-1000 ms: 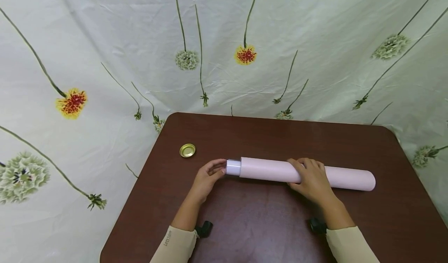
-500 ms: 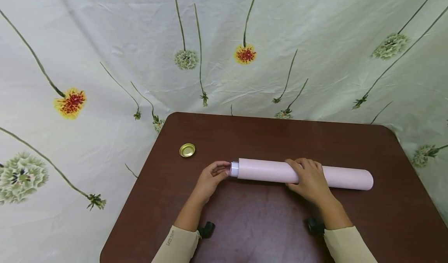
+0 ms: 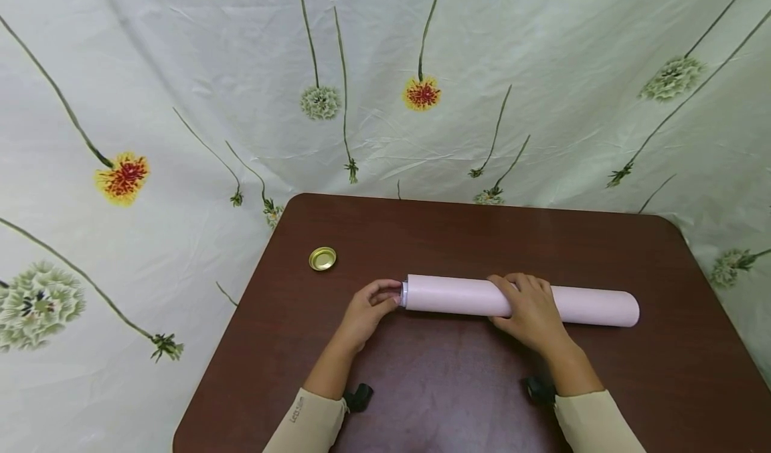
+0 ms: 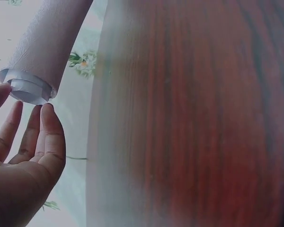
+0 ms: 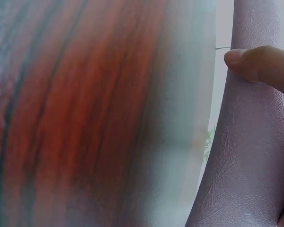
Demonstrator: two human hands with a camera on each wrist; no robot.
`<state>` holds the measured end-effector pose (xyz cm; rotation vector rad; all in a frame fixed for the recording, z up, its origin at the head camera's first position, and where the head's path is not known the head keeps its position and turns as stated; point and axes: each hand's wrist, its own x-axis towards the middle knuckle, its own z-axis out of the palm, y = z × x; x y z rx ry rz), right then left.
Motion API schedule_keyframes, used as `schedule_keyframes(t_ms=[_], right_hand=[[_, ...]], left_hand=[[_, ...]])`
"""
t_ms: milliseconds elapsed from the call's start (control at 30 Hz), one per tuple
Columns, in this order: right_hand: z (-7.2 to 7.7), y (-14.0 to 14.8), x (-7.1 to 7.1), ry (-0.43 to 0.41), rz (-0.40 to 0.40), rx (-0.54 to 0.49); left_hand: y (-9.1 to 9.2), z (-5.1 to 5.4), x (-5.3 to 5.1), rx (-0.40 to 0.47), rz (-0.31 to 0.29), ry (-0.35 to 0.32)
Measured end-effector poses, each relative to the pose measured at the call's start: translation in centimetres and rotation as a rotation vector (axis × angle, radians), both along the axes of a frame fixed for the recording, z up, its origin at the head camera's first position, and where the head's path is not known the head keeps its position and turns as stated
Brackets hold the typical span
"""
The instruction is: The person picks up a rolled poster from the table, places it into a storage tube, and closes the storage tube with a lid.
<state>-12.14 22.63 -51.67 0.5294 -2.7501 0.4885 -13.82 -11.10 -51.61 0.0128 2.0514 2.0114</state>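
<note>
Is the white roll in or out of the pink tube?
In, bar a short end: only a sliver of white roll shows past the pink tube, by the left hand.

We see a dark reddish-brown, wood-grained table (image 3: 440,386) with rounded far corners and a soft sheen across its near middle. Directly on it, toward the far left, we find a shallow gold-coloured lid (image 3: 322,259).
</note>
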Motion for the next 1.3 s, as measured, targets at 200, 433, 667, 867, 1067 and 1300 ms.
schedule_keyframes(t_ms=[200, 433, 667, 867, 1067, 1300], right_hand=[[0.2, -0.3, 0.1, -0.012, 0.003, -0.003], [0.2, -0.5, 0.1, -0.035, -0.002, 0.004], [0.1, -0.5, 0.1, -0.033, 0.006, -0.001], [0.1, -0.5, 0.2, -0.027, 0.011, 0.005], [0.1, -0.4, 0.2, -0.027, 0.009, 0.01], [0.3, -0.1, 0.1, -0.011, -0.006, 0.006]], left_hand=[[0.2, -0.2, 0.1, -0.013, -0.016, -0.008], [0.5, -0.5, 0.1, -0.015, -0.018, -0.005], [0.9, -0.3, 0.2, -0.012, -0.039, 0.036], [1.0, -0.3, 0.1, -0.026, -0.063, 0.038], [0.8, -0.3, -0.1, -0.015, -0.058, 0.034], [-0.2, 0.3, -0.5, -0.021, -0.056, 0.047]])
